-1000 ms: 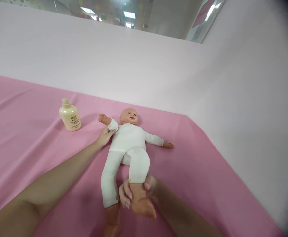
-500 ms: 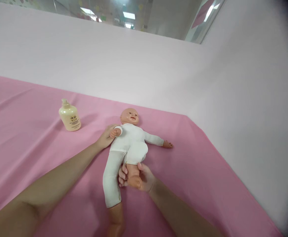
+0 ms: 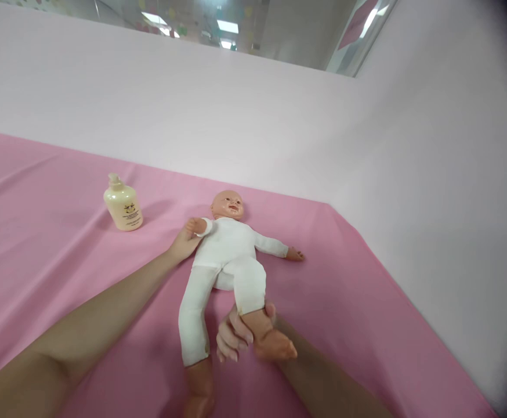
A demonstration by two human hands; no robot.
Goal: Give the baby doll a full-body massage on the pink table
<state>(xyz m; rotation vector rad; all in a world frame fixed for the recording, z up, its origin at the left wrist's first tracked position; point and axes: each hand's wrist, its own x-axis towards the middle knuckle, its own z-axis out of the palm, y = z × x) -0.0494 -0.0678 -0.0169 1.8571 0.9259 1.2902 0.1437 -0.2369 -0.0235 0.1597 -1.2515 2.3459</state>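
Pink sheeting (image 3: 62, 255) covers the counter, where a baby doll (image 3: 227, 249) lies face-up at centre, a lotion bottle (image 3: 123, 204) standing far left. Left hand (image 3: 183, 244) clasps the doll's arm; right hand (image 3: 240, 334) grips its raised ankle. Pulling hard could slide the light doll off the sheeting or twist its soft leg.

Bright, even light falls from the ceiling panels (image 3: 227, 26) overhead, leaving only soft shadows on the pink sheet (image 3: 53, 244). The right edge darkens into a curved vignette, slightly blurred.
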